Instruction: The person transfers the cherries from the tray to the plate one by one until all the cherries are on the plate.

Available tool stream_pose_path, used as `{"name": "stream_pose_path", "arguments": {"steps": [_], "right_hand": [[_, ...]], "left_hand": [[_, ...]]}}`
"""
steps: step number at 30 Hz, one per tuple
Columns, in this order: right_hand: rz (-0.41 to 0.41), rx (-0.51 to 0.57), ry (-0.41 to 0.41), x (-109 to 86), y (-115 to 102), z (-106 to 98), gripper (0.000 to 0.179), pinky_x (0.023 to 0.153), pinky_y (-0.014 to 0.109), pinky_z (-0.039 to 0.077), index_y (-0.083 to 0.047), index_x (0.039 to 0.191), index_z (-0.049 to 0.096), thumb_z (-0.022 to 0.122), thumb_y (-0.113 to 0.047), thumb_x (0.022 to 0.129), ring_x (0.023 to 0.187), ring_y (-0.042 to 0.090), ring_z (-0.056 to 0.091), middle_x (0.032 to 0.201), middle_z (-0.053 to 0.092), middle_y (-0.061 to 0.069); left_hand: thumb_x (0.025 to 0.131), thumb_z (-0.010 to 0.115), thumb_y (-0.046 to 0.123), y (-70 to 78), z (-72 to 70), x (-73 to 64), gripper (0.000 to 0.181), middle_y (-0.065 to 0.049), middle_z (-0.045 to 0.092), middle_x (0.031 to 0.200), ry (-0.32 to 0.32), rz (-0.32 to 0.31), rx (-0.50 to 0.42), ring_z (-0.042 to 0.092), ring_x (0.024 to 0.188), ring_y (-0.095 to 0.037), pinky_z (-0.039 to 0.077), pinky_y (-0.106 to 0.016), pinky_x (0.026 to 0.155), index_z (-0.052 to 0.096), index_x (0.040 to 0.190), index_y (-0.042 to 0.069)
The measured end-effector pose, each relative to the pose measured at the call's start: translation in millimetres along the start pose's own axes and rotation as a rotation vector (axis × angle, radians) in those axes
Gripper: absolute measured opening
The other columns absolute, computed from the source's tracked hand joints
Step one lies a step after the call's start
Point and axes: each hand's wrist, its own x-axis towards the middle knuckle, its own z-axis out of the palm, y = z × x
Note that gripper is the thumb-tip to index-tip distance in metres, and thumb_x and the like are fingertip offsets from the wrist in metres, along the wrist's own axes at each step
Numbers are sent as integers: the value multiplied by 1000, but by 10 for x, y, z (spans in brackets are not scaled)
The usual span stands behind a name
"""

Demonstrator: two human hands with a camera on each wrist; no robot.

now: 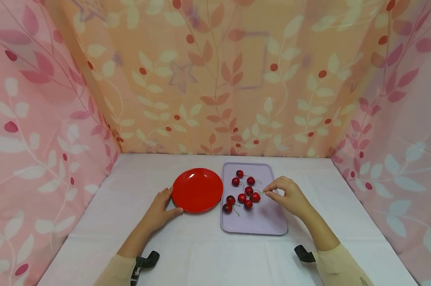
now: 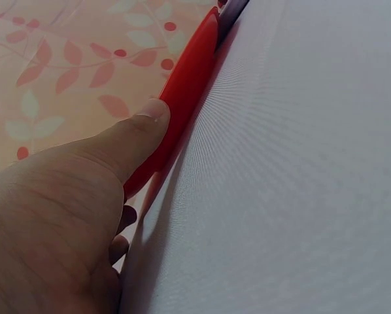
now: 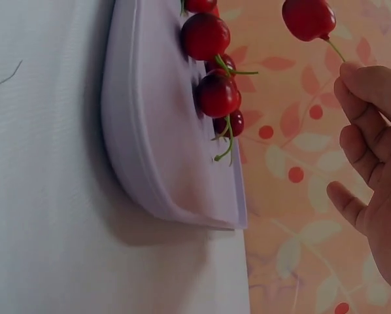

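Note:
My right hand (image 1: 288, 196) pinches a thin green stem between thumb and forefinger. From that stem a red cherry (image 3: 308, 18) hangs above the lilac tray (image 3: 127, 124), as the right wrist view shows. Several other dark red cherries (image 1: 235, 181), some with stems, lie on the tray. To the left is a shiny red plate (image 1: 197, 190). My left hand (image 1: 160, 210) rests against the plate's left and near rim, thumb and fingers spread apart. In the left wrist view the straight thumb (image 2: 153, 118) touches the plate's edge, while the other fingers are partly hidden.
A white cloth (image 1: 215, 254) covers the table. The plate stands close beside the tray's left edge. Leaf-patterned curtains (image 1: 215, 79) rise behind and on both sides. Black wrist mounts (image 1: 304, 253) stick out from the beige sleeves.

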Motion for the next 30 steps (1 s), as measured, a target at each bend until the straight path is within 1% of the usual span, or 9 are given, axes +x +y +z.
{"name": "stream_pose_path", "arguments": {"steps": [5,9,12,16,19,24,28,30], "right_hand": [[-4,8,-21,131,-63,27,15,83,31,52,-29,95,79,82,-15,88,94,7,60,93,68,-16],[-25,-1,-31,236,-124,59,14,82,28,52,-26,95,79,82,-15,88,95,9,60,94,68,-15],[-48,4,-30,321,-193,87,15,83,32,52,-26,95,79,82,-14,88,95,9,60,94,69,-15],[-72,31,-23,414,-287,149,14,84,33,52,-26,95,80,83,-14,87,95,8,60,93,70,-14],[-89,45,-23,464,-331,213,14,84,32,50,-26,95,80,82,-14,88,95,9,58,92,71,-13],[-106,34,-33,556,-388,310,11,86,35,47,-24,95,80,82,-15,88,96,10,59,92,72,-15],[-100,42,-54,652,-451,350,7,79,35,50,-20,96,81,81,-16,89,94,11,59,91,73,-15],[-90,48,-68,703,-481,366,8,76,34,50,-20,97,81,80,-17,90,94,12,58,91,72,-15]], "left_hand": [[84,79,54,13,-15,17,103,-18,32,165,-7,-6,-12,25,153,-41,34,-67,113,29,162,10],[84,80,54,12,-5,20,103,-17,34,165,-2,-2,-26,25,154,-40,35,-67,113,30,162,10],[83,80,55,10,11,25,103,-16,34,164,0,5,-27,25,154,-40,35,-66,113,30,162,9],[83,80,55,25,17,22,103,-16,35,164,1,1,-35,25,154,-40,35,-67,112,31,162,11],[83,80,54,29,14,15,102,-15,35,165,-1,-2,-39,24,154,-40,35,-68,113,31,162,11],[84,80,52,25,0,6,101,-15,35,165,-5,-4,-34,23,155,-39,32,-67,115,32,161,10],[84,81,51,35,-23,-2,100,-16,34,165,2,-4,-36,22,155,-41,30,-68,116,32,161,9],[84,81,50,41,-33,-6,100,-16,34,165,4,-3,-38,22,155,-41,30,-68,116,32,161,9]]}}
